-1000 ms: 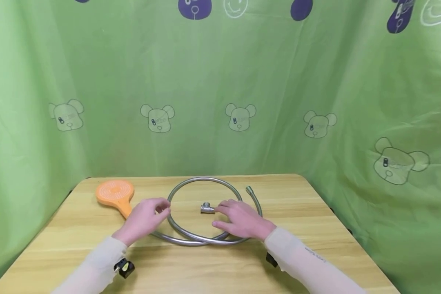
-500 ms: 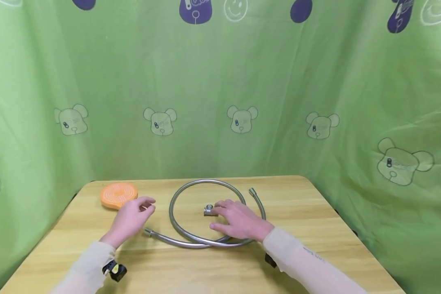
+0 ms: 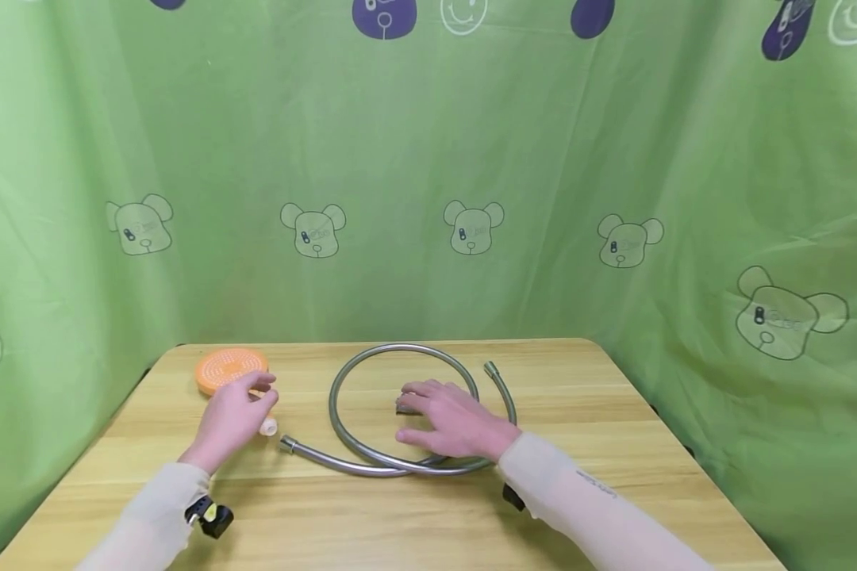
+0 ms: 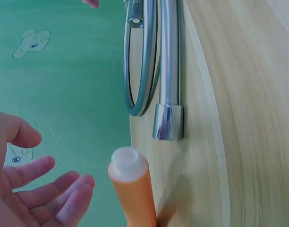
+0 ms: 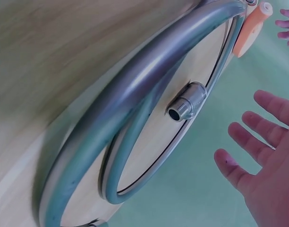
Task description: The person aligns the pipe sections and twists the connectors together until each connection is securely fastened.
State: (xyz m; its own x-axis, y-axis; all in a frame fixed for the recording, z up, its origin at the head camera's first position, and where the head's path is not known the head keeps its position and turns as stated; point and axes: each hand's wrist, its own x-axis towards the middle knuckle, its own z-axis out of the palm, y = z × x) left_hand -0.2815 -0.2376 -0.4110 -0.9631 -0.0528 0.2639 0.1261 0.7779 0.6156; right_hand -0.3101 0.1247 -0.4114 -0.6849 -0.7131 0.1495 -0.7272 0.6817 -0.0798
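Observation:
My left hand (image 3: 234, 416) hovers over the handle of an orange shower head (image 3: 220, 371), its fingers loosely bent and holding nothing. The handle, mostly hidden in the head view, shows its white threaded end (image 4: 128, 163) in the left wrist view, apart from the fingers. My right hand (image 3: 457, 420) is spread above a small chrome angle valve (image 5: 188, 101), which it partly covers in the head view. In the right wrist view a gap shows between hand and valve. Around the valve loops a coiled metal shower hose (image 3: 334, 396), with one end fitting (image 3: 288, 444) near the handle.
The hose's other end (image 3: 491, 369) points to the back right. Everything lies on a wooden table (image 3: 371, 523). A green curtain (image 3: 386, 127) with bear prints hangs behind and on both sides.
My left hand has moved left, away from the hose and over the shower head's handle, uncovering the hose's left end. My right hand has shifted slightly left over the valve.

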